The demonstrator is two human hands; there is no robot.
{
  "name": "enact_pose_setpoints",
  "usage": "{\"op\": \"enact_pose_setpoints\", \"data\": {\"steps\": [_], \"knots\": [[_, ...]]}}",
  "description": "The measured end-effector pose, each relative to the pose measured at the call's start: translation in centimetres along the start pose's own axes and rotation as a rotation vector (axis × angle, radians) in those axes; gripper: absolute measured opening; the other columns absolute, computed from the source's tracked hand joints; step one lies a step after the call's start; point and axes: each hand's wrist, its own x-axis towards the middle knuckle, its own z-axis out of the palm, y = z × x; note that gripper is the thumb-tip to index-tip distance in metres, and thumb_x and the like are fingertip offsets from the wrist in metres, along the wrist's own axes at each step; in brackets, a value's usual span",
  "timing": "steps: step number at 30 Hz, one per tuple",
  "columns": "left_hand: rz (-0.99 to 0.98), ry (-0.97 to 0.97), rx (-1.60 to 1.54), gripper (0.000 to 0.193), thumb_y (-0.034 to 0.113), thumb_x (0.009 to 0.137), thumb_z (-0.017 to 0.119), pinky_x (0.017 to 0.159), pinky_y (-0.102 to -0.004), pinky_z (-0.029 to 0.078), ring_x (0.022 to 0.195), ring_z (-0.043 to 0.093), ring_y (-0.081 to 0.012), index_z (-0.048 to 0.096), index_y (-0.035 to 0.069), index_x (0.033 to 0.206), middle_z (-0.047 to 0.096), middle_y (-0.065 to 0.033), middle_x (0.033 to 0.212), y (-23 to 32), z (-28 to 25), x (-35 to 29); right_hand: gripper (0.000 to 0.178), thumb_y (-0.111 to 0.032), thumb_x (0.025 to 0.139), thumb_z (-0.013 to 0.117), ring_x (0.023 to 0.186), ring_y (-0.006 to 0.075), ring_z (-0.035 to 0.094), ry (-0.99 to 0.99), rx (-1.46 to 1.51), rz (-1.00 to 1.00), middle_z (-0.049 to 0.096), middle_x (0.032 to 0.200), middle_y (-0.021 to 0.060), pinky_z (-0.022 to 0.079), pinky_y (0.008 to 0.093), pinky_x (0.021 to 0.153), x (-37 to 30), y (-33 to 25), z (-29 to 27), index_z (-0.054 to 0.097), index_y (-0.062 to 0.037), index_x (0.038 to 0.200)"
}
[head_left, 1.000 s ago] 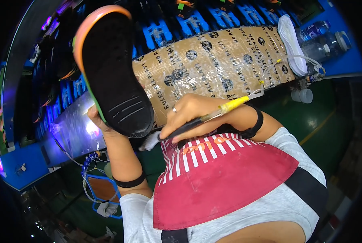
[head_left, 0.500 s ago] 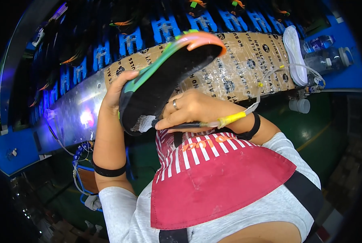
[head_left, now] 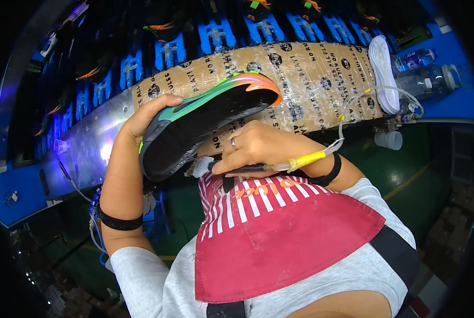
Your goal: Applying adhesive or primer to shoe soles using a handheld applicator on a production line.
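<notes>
My left hand [head_left: 151, 114] is closed on the left edge of a shoe sole [head_left: 194, 132], its thumb lying along the rim. The sole has a black hollow inner face and a green-to-orange sidewall, and it tilts toward me above the bench. My right hand [head_left: 253, 147], a ring on one finger, grips a brush [head_left: 239, 169] with a dark handle and pale, whitened bristles. The bristles are beside the sole's near edge; whether they touch it I cannot tell. A clear tube with yellow wrapping [head_left: 307, 159] runs from the brush's back end.
Printed cardboard [head_left: 311, 90] under clear film covers the bench. Blue holders [head_left: 216, 36] line up behind it, with dark shoe parts above. At right are a white sole-shaped piece [head_left: 383, 74], plastic bottles [head_left: 427, 78] and a hanging clear cup [head_left: 388, 140].
The sole has moved left and down with my left hand and tilted more. The brush bristles, earlier against the sole's inner face near its lower end, are now at its near edge.
</notes>
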Motion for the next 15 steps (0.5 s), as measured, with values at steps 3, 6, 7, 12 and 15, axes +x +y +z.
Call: {"op": "enact_pose_setpoints", "data": {"steps": [3, 6, 7, 12, 15], "knots": [[0.033, 0.06, 0.021, 0.04, 0.029, 0.076, 0.064, 0.068, -0.0281, 0.052, 0.074, 0.064, -0.0186, 0.063, -0.002, 0.102, 0.067, -0.0129, 0.092, -0.1, -0.3, -0.3, 0.032, -0.004, 0.068, 0.063, 0.07, 0.0246, 0.062, 0.123, -0.067, -0.015, 0.062, 0.073, 0.0081, 0.05, 0.0333, 0.062, -0.3, 0.0, 0.2, 0.068, -0.0105, 0.099], [0.005, 0.095, 0.017, 0.041, 0.031, 0.076, 0.064, 0.068, -0.0285, 0.052, 0.073, 0.064, -0.0191, 0.063, -0.001, 0.102, 0.067, -0.0127, 0.091, -0.2, -0.6, -1.0, 0.032, -0.003, 0.067, 0.062, 0.07, 0.0249, 0.062, 0.069, -0.167, -0.018, 0.063, 0.075, 0.0081, 0.05, 0.0339, 0.062, -0.3, 0.0, 0.9, 0.068, -0.0108, 0.097], [-0.01, 0.102, 0.005, 0.041, 0.031, 0.076, 0.064, 0.069, -0.029, 0.052, 0.073, 0.065, -0.0196, 0.063, 0.0, 0.102, 0.067, -0.0129, 0.091, -0.2, -0.7, -1.2, 0.03, -0.004, 0.067, 0.066, 0.068, 0.0248, 0.062, 0.041, -0.155, -0.021, 0.062, 0.072, 0.0081, 0.05, 0.0338, 0.061, -0.3, 0.0, 1.0, 0.068, -0.0112, 0.096], [-0.026, 0.072, -0.178, 0.042, 0.032, 0.076, 0.062, 0.07, -0.0316, 0.053, 0.073, 0.065, -0.0224, 0.062, 0.0, 0.103, 0.067, -0.0139, 0.091, -1.7, -0.8, -1.5, 0.018, -0.015, 0.075, 0.071, 0.065, 0.0248, 0.062, 0.212, 0.141, 0.112, 0.064, 0.071, 0.0089, 0.048, 0.0335, 0.059, -0.5, 0.3, 0.7, 0.069, -0.0102, 0.092], [0.077, 0.062, -0.279, 0.045, 0.031, 0.078, 0.058, 0.076, -0.0347, 0.053, 0.082, 0.066, -0.026, 0.06, -0.002, 0.109, 0.066, -0.0173, 0.099, -4.1, 0.3, -0.9, 0.022, -0.018, 0.073, 0.074, 0.071, 0.0239, 0.065, 0.372, 0.263, 0.38, 0.067, 0.079, 0.0113, 0.049, 0.0314, 0.065, -0.3, 1.3, 0.4, 0.07, -0.0069, 0.091]]}}
